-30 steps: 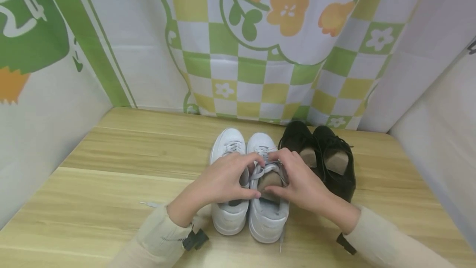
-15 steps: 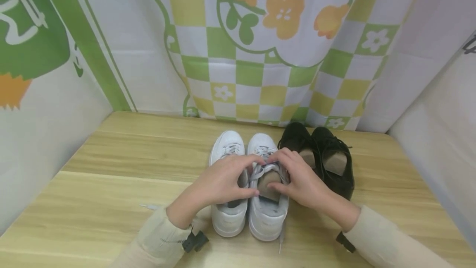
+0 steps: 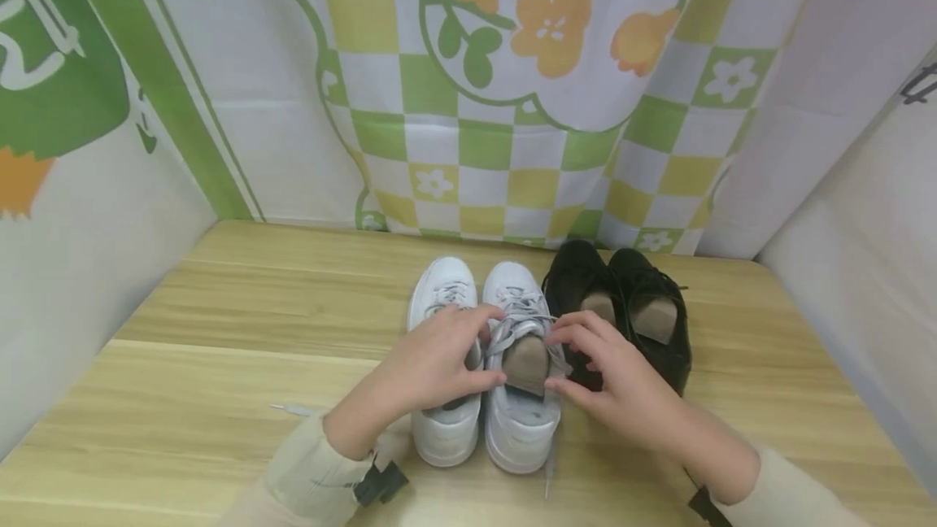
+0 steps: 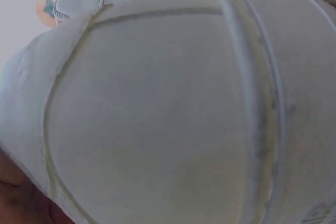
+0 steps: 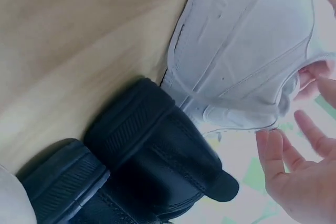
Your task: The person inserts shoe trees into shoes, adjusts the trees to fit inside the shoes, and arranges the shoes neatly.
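Observation:
Two white sneakers stand side by side in the head view, the left sneaker (image 3: 445, 437) and the right sneaker (image 3: 521, 433). Grey laces (image 3: 523, 317) lie loosely across the right one's tongue, and a beige insert (image 3: 525, 360) shows in its opening. My left hand (image 3: 442, 360) reaches over the left sneaker, its thumb and fingers spread apart at the right sneaker's inner edge. On the outer side, my right hand (image 3: 622, 372) has relaxed fingers close to the laces. In the right wrist view its fingertips (image 5: 270, 142) are just beside the white sneaker's collar. White leather (image 4: 152, 98) fills the left wrist view.
A pair of black shoes (image 3: 651, 348) with beige inserts stands just right of the white pair, close to my right hand. Behind the wooden table (image 3: 241, 299) hangs a checked, flowered cloth (image 3: 483, 145). A lace tip (image 3: 293, 410) lies left of my left sleeve.
My right hand has drawn back to the right, away from the sneaker's opening, and the lace loop over the insert has shifted. The left hand stays about where it was.

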Available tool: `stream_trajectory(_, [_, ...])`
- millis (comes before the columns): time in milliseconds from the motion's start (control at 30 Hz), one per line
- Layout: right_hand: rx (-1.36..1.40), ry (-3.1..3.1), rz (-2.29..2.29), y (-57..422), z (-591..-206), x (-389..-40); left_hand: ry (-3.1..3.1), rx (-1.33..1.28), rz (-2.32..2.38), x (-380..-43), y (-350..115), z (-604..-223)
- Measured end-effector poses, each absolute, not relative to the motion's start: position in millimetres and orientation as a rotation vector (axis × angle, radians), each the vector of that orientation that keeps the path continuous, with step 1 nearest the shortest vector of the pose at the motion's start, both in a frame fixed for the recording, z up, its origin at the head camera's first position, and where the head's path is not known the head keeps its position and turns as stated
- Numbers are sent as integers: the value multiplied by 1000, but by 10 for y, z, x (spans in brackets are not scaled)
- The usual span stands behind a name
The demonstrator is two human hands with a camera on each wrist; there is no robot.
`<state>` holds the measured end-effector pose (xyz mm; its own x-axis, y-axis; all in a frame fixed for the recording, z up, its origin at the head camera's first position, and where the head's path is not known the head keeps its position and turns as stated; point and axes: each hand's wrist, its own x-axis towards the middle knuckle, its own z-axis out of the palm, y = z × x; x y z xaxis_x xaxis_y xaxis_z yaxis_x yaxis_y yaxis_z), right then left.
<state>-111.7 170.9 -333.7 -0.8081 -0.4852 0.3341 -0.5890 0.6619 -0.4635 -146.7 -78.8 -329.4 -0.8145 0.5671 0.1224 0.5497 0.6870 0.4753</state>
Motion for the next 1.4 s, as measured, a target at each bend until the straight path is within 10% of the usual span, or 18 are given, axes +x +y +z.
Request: stream_trajectory(1400, [953,-2471,798,2306,-3297,-772,2922,1195,898,-1481,-965,-3285])
